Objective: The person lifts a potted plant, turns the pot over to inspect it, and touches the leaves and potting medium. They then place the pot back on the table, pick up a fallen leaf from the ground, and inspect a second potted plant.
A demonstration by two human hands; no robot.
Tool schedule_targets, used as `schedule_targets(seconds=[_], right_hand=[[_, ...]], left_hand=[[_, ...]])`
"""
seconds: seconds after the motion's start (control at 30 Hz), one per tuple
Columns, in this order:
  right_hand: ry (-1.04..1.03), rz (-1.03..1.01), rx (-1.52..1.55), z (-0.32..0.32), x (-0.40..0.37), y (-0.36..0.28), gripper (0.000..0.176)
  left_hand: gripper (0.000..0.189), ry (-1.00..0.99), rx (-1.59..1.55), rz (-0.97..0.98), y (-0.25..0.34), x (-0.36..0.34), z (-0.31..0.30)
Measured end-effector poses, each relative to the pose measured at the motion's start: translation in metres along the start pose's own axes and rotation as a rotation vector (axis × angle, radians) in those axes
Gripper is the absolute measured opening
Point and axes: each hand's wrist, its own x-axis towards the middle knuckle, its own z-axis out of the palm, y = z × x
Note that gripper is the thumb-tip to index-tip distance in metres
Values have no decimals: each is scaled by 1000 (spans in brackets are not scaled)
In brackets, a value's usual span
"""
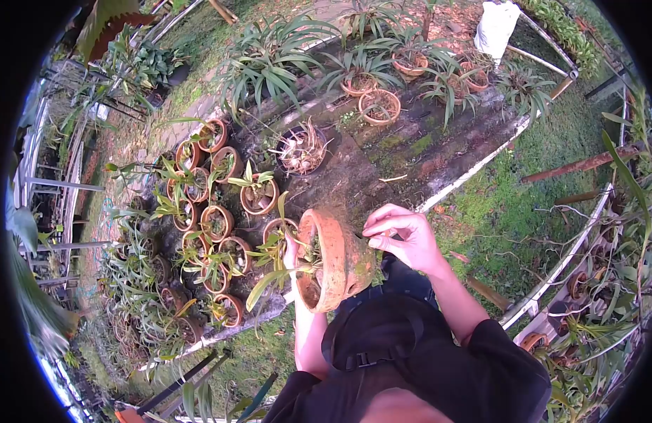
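A terracotta pot (333, 257) is tipped on its side in front of my chest, its mouth facing left. A small plant with long green leaves (268, 283) grows out of that mouth. My left hand (291, 255) grips the pot at the rim side, with most of its fingers hidden behind the clay. Dark moss or dirt coats the pot's base. Close to this base, my right hand (410, 236) has thumb and fingers pinched together. Whatever the pinch may hold is too small to make out.
Several potted plants (216, 224) crowd the left of the weathered table (354, 169). A dark pot of pale bulbs or roots (302, 149) stands mid-table. Towards the far end are an earth-filled clay pot (379, 106), leafy plants and a white bag (496, 29). Grass borders the table.
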Motion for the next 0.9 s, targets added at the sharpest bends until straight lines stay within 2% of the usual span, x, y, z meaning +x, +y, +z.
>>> schedule_targets(seconds=[0.07, 0.17, 0.2, 0.3, 0.4, 0.43, 0.47, 0.57, 0.67, 0.77, 0.87, 0.9], right_hand=[[21, -20, 28, 6, -2, 4, 21], [25, -80, -223, 10, -1, -11, 7], [25, -104, -312, 10, 0, -14, 4], [138, 3, -448, 14, 2, -6, 8], [74, 43, -320, 8, 3, -1, 7], [84, 37, -168, 11, 2, -1, 5], [32, 17, -161, 12, 1, -5, 6], [-112, -21, -153, 10, 3, -14, 11], [-128, -35, -185, 11, 1, -18, 8], [-72, -127, -396, 21, -1, -29, 5], [167, -116, -436, 19, 1, -7, 6], [224, -5, -462, 14, 0, 2, 7]], left_hand=[[59, 12, -7, 17, 1, -5, 5], [60, 39, -6, 56, 0, -14, 21], [61, -5, -8, 2, 3, -18, 26], [63, -110, -43, -113, 10, -28, 41], [64, -78, -7, -50, 6, -29, 44], [64, -18, 91, 14, 3, -26, 33], [64, 41, 190, 77, 3, -25, 37], [63, -68, 24, -119, 11, -38, 54], [63, -46, -40, -198, 15, -43, 60], [63, -34, -95, -198, 10, -43, 55], [74, 9, 172, -5, -4, -41, 47], [78, -98, 216, -28, 1, -35, 37]])
